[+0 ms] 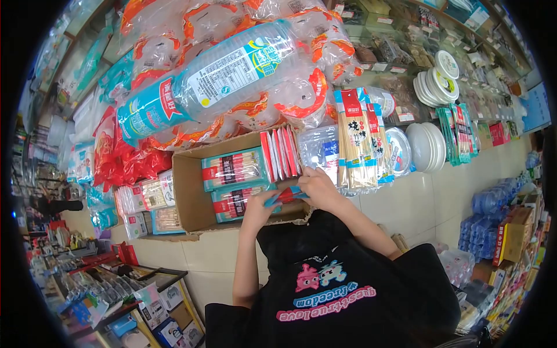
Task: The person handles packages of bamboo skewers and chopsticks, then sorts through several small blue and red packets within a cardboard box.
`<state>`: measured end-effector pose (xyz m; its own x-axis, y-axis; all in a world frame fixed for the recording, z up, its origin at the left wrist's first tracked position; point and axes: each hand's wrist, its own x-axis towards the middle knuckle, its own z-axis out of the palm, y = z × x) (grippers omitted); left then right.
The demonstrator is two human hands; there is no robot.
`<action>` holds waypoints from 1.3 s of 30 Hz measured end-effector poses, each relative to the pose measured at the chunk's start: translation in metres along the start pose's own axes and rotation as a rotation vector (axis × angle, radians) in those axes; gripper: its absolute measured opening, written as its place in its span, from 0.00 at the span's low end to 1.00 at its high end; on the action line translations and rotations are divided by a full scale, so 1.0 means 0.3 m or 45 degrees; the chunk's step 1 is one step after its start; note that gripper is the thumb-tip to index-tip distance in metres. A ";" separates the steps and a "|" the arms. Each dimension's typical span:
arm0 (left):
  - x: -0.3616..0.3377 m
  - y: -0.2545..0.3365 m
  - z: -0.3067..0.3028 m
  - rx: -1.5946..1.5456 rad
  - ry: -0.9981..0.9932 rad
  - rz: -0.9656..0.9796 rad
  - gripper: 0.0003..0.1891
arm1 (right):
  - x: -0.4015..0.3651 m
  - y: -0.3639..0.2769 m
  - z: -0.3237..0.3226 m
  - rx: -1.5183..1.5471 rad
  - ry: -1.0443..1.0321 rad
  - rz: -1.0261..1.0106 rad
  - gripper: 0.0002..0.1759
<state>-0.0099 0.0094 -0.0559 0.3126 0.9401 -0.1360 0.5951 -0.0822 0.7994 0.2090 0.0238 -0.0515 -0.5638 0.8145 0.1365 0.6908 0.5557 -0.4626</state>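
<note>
Your left hand (259, 207) has its fingers closed on the left end of a blue-and-red packet (287, 195), and your right hand (318, 187) pinches its right end. Your fingers hide part of the packet, so its full shape cannot be told. It lies between your hands, at the near right part of the open carton (191, 187).

Just left of your grip, partly behind your left hand, a stick pack (237, 203) lies flat in the carton; a second stick pack (233, 169) lies beyond it. Directly beyond your grip, red-and-white packets (281, 154) stand on edge in a row, side by side.

Outside the carton, to the right of your right hand, are long skewer packs (355, 139), then white plates (426, 147) stacked together. Left of the carton are more stick packs (155, 194), with red bags (129, 159) beyond them. Farther ahead of your grip, a clear wrapped sleeve (214, 81) with a blue end lies slanted on orange-and-clear bundles (301, 95). On the near side of your hands is your black shirt (342, 261), over the pale tiled floor (217, 255).
</note>
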 end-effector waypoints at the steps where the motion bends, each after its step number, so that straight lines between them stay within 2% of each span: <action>1: 0.005 0.005 -0.011 -0.036 -0.003 0.040 0.16 | 0.000 -0.010 -0.013 -0.009 0.027 -0.031 0.16; 4: 0.021 0.009 -0.037 -0.083 0.011 0.201 0.15 | -0.001 -0.033 -0.025 -0.046 0.171 -0.113 0.16; 10: 0.058 -0.100 0.024 -0.110 0.000 0.198 0.13 | 0.014 0.027 0.035 0.029 0.121 -0.072 0.16; 13: 0.064 -0.101 0.035 -0.099 0.031 0.078 0.12 | 0.015 0.024 0.044 0.014 0.165 0.004 0.17; 17: 0.063 -0.095 0.041 -0.083 0.113 0.095 0.12 | 0.016 0.008 0.034 0.160 0.243 0.132 0.19; 19: 0.057 -0.080 0.040 -0.060 0.137 0.038 0.13 | 0.004 0.008 0.027 0.279 0.327 0.196 0.21; 22: 0.037 -0.056 0.042 0.111 0.294 -0.175 0.20 | -0.057 0.036 -0.065 0.510 0.321 0.433 0.22; 24: 0.022 -0.069 0.046 0.036 0.385 -0.182 0.25 | -0.117 0.110 -0.102 0.481 0.476 0.555 0.21; 26: 0.010 -0.051 0.047 -0.003 0.453 -0.148 0.27 | -0.190 0.220 -0.117 0.238 0.713 0.642 0.20; 29: -0.005 0.032 0.035 -0.005 0.512 -0.071 0.25 | -0.273 0.312 -0.161 -0.296 0.847 0.841 0.20; 31: -0.006 0.062 0.047 -0.002 0.544 -0.077 0.23 | -0.319 0.363 -0.137 -0.300 0.750 0.971 0.22; 32: -0.005 0.086 0.041 0.117 0.524 0.067 0.18 | -0.339 0.391 -0.107 -0.327 0.691 0.991 0.23; 33: 0.002 0.074 0.052 0.140 0.497 0.102 0.18 | -0.341 0.385 -0.109 -0.351 0.630 1.009 0.24; 36: 0.012 0.036 0.064 0.216 0.427 0.167 0.16 | -0.320 0.339 -0.098 -0.253 0.581 1.105 0.28; 38: 0.019 0.048 0.053 0.265 0.388 0.171 0.16 | -0.313 0.350 -0.071 -0.299 0.642 1.053 0.29; 39: 0.019 0.058 0.053 0.151 0.417 0.101 0.17 | -0.302 0.349 -0.067 -0.321 0.673 1.025 0.30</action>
<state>0.0140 0.0079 -0.0520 0.1187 0.9838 0.1341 0.6661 -0.1790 0.7241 0.3415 0.0115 -0.0947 0.3468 0.8997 0.2652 0.8895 -0.2258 -0.3972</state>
